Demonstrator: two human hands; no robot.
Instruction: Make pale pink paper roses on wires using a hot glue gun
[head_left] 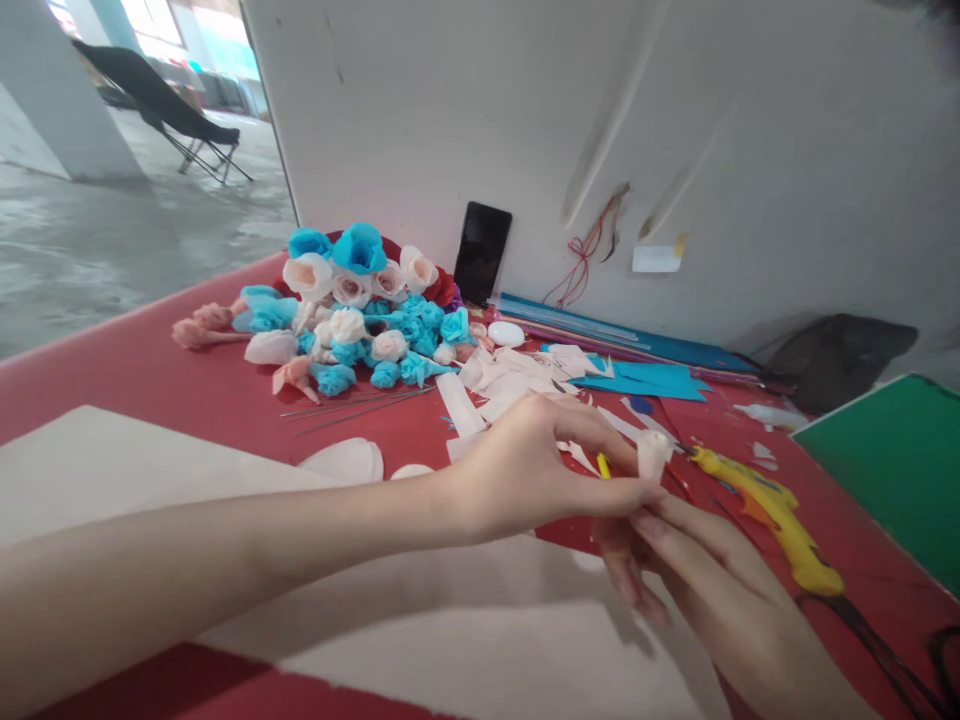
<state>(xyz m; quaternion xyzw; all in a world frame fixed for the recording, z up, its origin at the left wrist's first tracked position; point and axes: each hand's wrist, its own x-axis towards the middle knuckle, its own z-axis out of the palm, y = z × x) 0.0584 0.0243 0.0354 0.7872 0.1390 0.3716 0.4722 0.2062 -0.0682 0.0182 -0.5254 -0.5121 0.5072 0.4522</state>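
A small pale rolled-paper flower bud (652, 455) stands upright between my two hands. My left hand (532, 465) reaches in from the left, its thumb and fingers closed around the bud's side. From the lower right, my right hand (697, 560) pinches at the bud's base, where its fingertips meet my left thumb. Whatever lies below the bud inside the right hand is hidden. Just right of the hands is a yellow hot glue gun (780, 515), its nozzle pointing toward the bud. Under my forearms spreads a large pale paper sheet (450, 640).
Blue, white and pink paper flowers (360, 320) are heaped at the back left, with thin wires (360, 410) before them. Paper scraps (517, 375) and blue strips (645, 380) lie beyond my hands. A phone (482, 252) leans on the wall; a green board (892, 470) stands right.
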